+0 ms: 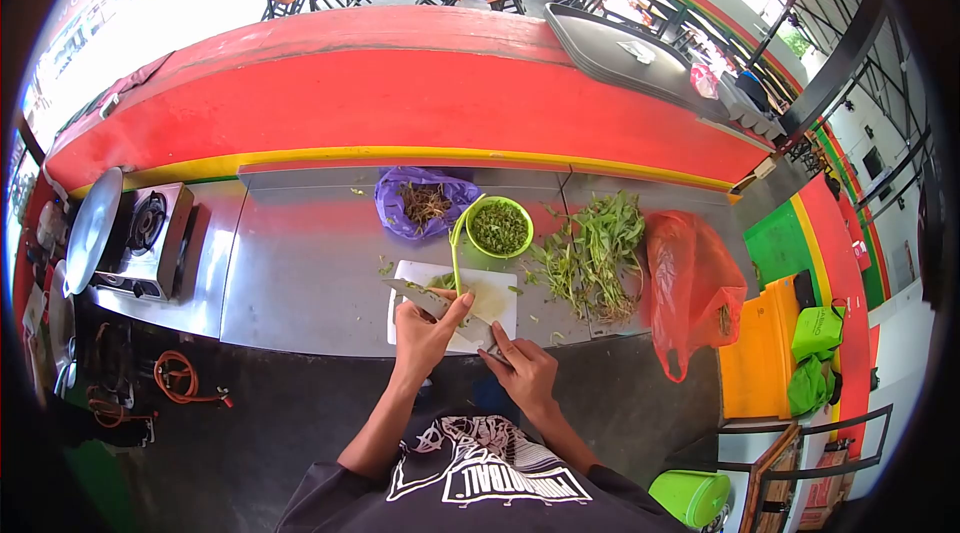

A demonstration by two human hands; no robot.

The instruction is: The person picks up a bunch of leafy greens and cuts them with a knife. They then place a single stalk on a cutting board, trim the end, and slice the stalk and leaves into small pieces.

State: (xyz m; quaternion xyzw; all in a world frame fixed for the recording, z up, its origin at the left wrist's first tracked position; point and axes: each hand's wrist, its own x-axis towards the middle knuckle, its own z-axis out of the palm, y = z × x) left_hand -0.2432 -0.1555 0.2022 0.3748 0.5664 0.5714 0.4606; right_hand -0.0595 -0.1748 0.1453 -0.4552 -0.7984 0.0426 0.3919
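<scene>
One green stalk point(455, 253) points lengthwise toward the bowl point(505, 255).

Bowl point(499, 227) behind cutting board point(498, 303), greens point(590, 253) right, stove point(150, 233) far left

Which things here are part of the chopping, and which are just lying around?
In use:
knife, in the right hand
stalk, held by the left hand
board
bowl of cut greens
pile of greens
purple bag of roots

Lying about:
stove
red bag
hose
</scene>
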